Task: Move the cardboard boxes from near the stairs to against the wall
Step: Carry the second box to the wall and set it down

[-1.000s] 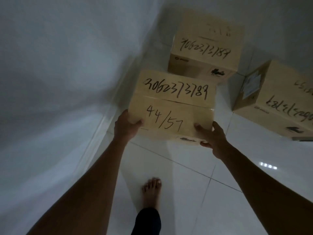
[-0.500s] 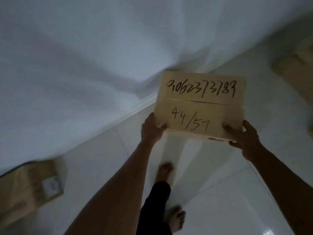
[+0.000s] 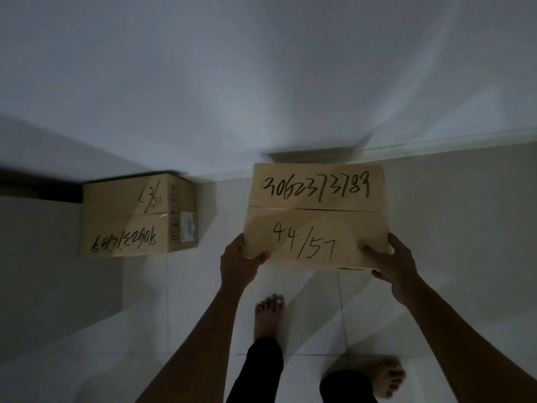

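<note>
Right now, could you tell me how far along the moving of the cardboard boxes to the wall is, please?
Done: one brown cardboard box with a white label sits on the floor at the white wall. In hand: the brown cardboard box marked 44/57, gripped by left hand and right hand, above the white tiled floor. Left: setting it down; further boxes are out of view.

A person holds a cardboard box marked "44/57" off the floor, the left hand and right hand gripping its near corners. A second box sits on the white tiled floor to the left, against the wall. Both bare feet are planted below.
</note>
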Demonstrator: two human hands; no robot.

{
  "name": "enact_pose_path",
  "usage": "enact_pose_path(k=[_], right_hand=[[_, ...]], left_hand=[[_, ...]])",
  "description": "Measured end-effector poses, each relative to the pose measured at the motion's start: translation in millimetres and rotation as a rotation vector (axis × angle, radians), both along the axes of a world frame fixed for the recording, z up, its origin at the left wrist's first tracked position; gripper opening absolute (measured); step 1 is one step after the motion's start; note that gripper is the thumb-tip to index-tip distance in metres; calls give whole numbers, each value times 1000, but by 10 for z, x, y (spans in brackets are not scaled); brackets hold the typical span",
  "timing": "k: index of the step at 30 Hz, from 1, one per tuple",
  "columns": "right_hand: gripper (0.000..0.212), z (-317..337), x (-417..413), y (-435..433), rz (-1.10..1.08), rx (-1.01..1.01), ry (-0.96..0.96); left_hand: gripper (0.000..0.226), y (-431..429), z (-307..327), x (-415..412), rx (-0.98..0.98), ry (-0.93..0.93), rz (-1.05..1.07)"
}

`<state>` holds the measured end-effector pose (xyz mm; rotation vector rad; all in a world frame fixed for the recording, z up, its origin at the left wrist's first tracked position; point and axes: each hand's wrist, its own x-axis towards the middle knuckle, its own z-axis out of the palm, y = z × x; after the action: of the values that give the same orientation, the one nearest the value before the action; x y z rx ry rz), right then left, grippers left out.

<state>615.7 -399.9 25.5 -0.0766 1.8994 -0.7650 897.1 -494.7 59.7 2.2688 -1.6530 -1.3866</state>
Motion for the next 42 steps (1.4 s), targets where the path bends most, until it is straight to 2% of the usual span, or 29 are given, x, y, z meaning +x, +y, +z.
enact_pose_path(k=[3,7,12,16,20,22,25,31,42], right_hand=[[69,-124,572,-221,89,8,46],[82,-106,1234,-471,191,-13,95],[75,318,1881,-784,227,-28,91],[68,700,2273,-983,199,-46,120],[74,947,2250,-757,137,-11,31],[84,1198,2463,-856,226,-56,150],[96,1374,2419,-839,235,-94,149],[79,1502,2652,-1031,225,-165,102],[79,1241,3684,-1406,307,-241,133]], left_hand=[[82,-68,-87,619,2,3,79],[77,-189,41,1315,2,42,167],[80,-475,479,2173,0,20,141],[71,-708,830,2652,1,54,149],[65,-801,883,2521,-16,111,131],[62,-644,943,2840,-56,218,310],[60,-681,968,2706,-68,284,347],[57,-774,1189,2971,-121,305,464],[58,-942,951,3721,-193,205,579]])
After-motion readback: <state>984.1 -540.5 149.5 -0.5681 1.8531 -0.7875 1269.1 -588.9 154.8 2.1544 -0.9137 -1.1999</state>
